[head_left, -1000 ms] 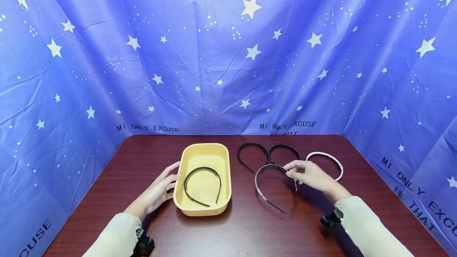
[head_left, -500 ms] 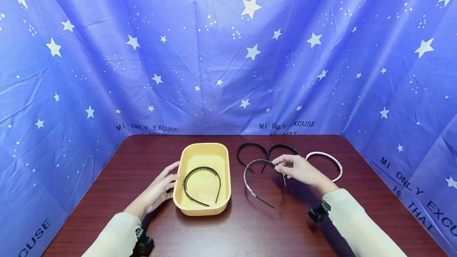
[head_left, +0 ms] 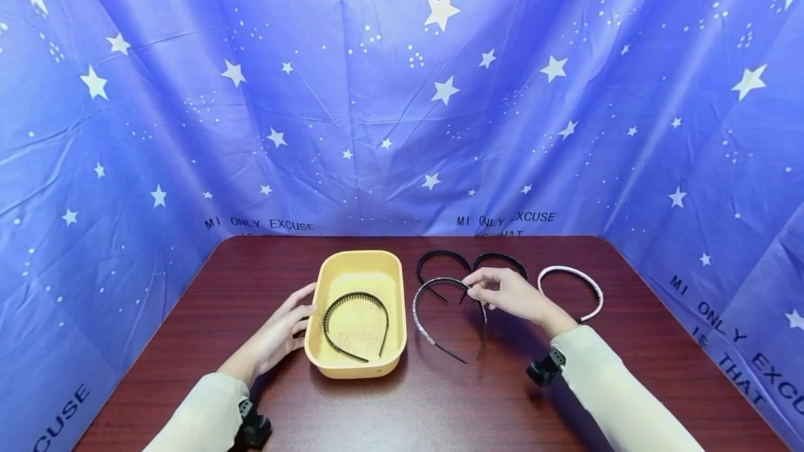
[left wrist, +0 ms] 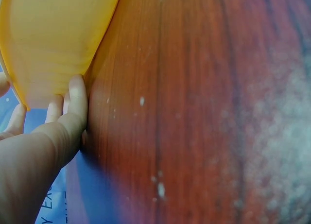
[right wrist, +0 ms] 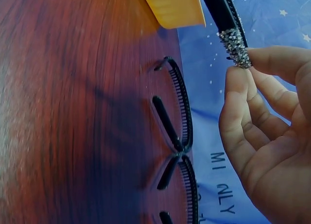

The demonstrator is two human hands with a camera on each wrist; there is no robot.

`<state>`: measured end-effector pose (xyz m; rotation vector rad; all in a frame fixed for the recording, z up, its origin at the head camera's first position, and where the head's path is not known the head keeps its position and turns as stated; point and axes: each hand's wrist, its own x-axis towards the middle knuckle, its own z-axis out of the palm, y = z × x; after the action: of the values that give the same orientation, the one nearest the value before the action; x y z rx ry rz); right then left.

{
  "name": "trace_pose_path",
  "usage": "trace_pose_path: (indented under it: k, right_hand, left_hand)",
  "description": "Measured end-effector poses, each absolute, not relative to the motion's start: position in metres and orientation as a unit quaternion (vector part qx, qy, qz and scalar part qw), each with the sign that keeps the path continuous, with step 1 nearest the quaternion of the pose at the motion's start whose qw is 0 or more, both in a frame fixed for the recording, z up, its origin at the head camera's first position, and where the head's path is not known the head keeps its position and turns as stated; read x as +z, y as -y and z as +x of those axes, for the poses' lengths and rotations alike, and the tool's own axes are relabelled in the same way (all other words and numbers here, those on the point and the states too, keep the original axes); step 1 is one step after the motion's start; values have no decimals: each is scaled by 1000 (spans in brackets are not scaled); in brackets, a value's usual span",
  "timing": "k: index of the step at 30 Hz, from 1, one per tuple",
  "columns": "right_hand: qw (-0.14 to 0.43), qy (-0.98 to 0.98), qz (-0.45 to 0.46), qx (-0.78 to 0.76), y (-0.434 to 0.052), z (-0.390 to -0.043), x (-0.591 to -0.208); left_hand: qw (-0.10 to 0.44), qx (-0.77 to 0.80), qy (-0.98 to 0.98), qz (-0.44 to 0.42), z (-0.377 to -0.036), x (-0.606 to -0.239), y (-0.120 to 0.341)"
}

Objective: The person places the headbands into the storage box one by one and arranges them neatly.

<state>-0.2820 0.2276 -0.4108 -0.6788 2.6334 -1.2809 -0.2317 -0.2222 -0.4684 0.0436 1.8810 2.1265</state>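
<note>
My right hand pinches the top of a black headband with a sparkly strip, lifted above the table just right of the yellow tray. In the right wrist view the fingertips clamp the glittered part of this sparkly headband. My left hand rests with straight fingers against the tray's left wall; the left wrist view shows those fingers touching the yellow tray. A black toothed headband lies inside the tray.
Two black toothed headbands lie side by side behind my right hand, also seen as black headbands in the right wrist view. A white-pink headband lies further right. Blue starred cloth surrounds the dark wooden table.
My right hand has carried the sparkly headband to the left, toward the tray, and slightly back. The left hand and the tray have stayed put.
</note>
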Motion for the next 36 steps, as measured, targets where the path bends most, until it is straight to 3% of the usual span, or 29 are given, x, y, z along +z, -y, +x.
trace_pose_path:
  k: [36]
  right_hand:
    - [105,-824,-274,-484,-152,-296,-410]
  left_hand:
    - [151,734,-662,21,-229,-466,221]
